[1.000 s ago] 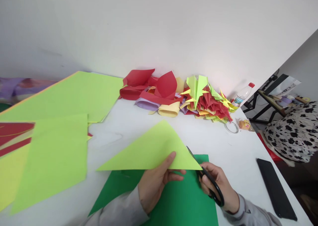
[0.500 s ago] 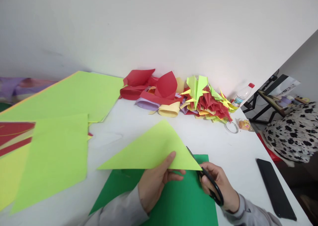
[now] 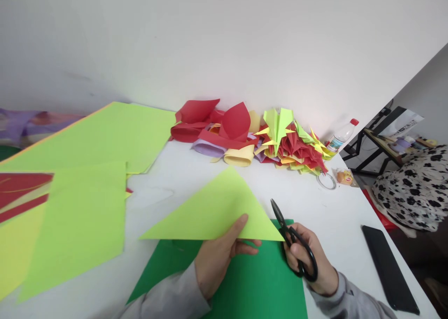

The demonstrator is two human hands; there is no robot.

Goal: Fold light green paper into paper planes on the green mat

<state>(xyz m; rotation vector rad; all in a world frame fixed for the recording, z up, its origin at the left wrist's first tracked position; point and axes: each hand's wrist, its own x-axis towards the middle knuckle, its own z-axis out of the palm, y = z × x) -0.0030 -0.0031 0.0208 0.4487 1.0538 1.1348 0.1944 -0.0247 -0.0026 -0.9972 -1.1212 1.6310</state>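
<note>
My left hand (image 3: 219, 256) pinches the lower edge of a lime-green paper triangle (image 3: 213, 209), holding it up over a dark green sheet (image 3: 252, 286) that lies on the white table (image 3: 325, 216). My right hand (image 3: 310, 258) grips black scissors (image 3: 292, 239) by the handles. Their blades point up and away, just right of the triangle's right corner and apart from it.
Lime-green, yellow and red sheets (image 3: 77, 207) are spread at the left. A heap of folded paper shapes (image 3: 255, 139) lies against the wall, with a plastic bottle (image 3: 341, 134) and a tape ring (image 3: 326, 180) to its right. A black phone (image 3: 388, 265) rests near the right edge.
The scissors have come out from behind the triangle's right edge and moved slightly right and up. My left hand and the triangle have barely moved.
</note>
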